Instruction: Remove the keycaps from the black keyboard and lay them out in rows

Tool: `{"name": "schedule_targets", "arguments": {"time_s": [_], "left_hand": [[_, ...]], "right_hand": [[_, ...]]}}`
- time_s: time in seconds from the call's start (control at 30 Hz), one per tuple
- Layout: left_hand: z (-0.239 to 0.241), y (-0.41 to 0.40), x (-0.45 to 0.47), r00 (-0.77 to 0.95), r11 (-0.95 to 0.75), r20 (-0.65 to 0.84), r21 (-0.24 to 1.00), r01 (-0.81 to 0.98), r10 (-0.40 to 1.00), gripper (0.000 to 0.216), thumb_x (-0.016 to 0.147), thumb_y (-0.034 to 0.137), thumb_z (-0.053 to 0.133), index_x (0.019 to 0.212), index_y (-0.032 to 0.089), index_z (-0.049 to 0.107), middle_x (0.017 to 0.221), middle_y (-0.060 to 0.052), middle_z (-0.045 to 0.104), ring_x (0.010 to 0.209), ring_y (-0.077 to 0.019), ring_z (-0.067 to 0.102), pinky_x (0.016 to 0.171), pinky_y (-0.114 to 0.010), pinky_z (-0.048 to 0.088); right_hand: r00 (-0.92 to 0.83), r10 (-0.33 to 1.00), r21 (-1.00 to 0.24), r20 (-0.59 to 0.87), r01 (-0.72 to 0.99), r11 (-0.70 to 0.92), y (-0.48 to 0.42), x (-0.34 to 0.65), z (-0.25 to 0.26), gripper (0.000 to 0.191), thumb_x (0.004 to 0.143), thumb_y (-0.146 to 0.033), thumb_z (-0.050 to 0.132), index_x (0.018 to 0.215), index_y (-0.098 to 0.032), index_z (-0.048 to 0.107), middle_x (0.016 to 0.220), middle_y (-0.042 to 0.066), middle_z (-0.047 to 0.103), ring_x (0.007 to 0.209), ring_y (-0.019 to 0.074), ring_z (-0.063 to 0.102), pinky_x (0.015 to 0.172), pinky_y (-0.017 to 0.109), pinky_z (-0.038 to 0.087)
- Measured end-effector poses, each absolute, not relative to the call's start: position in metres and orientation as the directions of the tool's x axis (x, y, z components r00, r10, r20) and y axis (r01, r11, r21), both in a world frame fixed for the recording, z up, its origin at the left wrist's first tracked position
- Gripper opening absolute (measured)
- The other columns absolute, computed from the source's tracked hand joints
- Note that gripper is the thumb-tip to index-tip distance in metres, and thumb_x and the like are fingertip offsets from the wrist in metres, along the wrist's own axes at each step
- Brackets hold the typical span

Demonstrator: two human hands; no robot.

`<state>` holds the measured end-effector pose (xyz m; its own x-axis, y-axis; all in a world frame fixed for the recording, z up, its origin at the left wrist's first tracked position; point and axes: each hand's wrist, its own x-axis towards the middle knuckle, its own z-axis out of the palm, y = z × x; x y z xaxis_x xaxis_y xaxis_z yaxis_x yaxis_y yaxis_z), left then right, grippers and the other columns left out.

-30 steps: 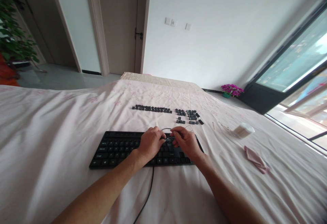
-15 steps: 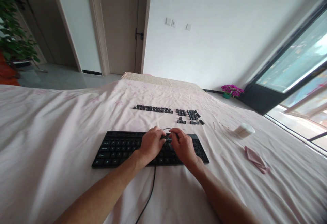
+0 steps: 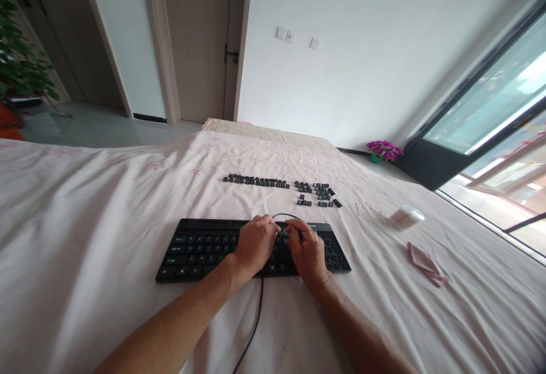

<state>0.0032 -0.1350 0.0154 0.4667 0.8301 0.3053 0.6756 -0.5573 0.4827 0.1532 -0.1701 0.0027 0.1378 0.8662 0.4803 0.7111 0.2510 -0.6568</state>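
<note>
A black keyboard [image 3: 205,249] lies on the pale pink bed sheet before me, its right section without keycaps. My left hand [image 3: 258,243] is closed over the middle of its upper rows, thumb and fingertips pinched; what they grip is hidden. Close beside it, my right hand [image 3: 307,246] is also closed, fingers curled at the upper rows. A thin white stick [image 3: 316,236] pokes out between its fingers; its kind is unclear. Beyond the keyboard, loose black keycaps [image 3: 256,181] lie in rows, with another group of keycaps [image 3: 322,192] farther right.
A clear tub of cotton swabs [image 3: 405,217] lies at right, near a crumpled pink cloth [image 3: 426,264]. The black cable [image 3: 251,337] runs toward me over the wrinkled sheet [image 3: 106,237]. Purple flowers [image 3: 384,149] stand on the floor by the glass door.
My hands stay at the upper middle of the keyboard, with small finger shifts. The white stick now shows above my right hand's knuckles. The view has shifted slightly.
</note>
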Motion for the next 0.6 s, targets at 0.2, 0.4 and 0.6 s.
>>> {"name": "schedule_targets", "arguments": {"time_s": [0.2, 0.4, 0.6], "left_hand": [[0.014, -0.133, 0.002, 0.45, -0.55, 0.317, 0.502, 0.668, 0.835, 0.019, 0.086, 0.019, 0.049, 0.091, 0.023, 0.067, 0.093, -0.002, 0.065, 0.093, -0.0192, 0.056, 0.081, -0.028, 0.044], [0.014, -0.133, 0.003, 0.434, -0.529, 0.303, 0.481, 0.699, 0.848, 0.02, 0.088, 0.021, 0.048, 0.09, 0.023, 0.068, 0.095, -0.003, 0.065, 0.091, -0.0191, 0.057, 0.077, -0.028, 0.045], [0.016, -0.135, 0.003, 0.433, -0.526, 0.298, 0.483, 0.7, 0.851, 0.021, 0.089, 0.023, 0.048, 0.091, 0.023, 0.069, 0.095, -0.002, 0.065, 0.091, -0.018, 0.057, 0.078, -0.027, 0.043]], "right_hand": [[0.136, 0.882, -0.643, 0.452, 0.735, 0.216, -0.171, 0.149, 0.008, 0.024, 0.089, -0.026, 0.041, 0.098, -0.02, 0.062, 0.094, 0.006, 0.069, 0.077, 0.0173, 0.065, 0.07, 0.025, 0.049], [0.109, 0.939, -0.588, 0.325, 0.802, 0.11, -0.157, 0.146, 0.031, 0.023, 0.086, -0.024, 0.041, 0.093, -0.021, 0.063, 0.078, 0.003, 0.069, 0.064, 0.0157, 0.063, 0.061, 0.023, 0.046], [0.204, 0.934, -0.711, 0.293, 0.699, 0.071, -0.157, 0.149, 0.019, 0.025, 0.086, -0.028, 0.039, 0.097, -0.02, 0.061, 0.075, 0.0, 0.068, 0.057, 0.0139, 0.061, 0.056, 0.023, 0.046]]}}
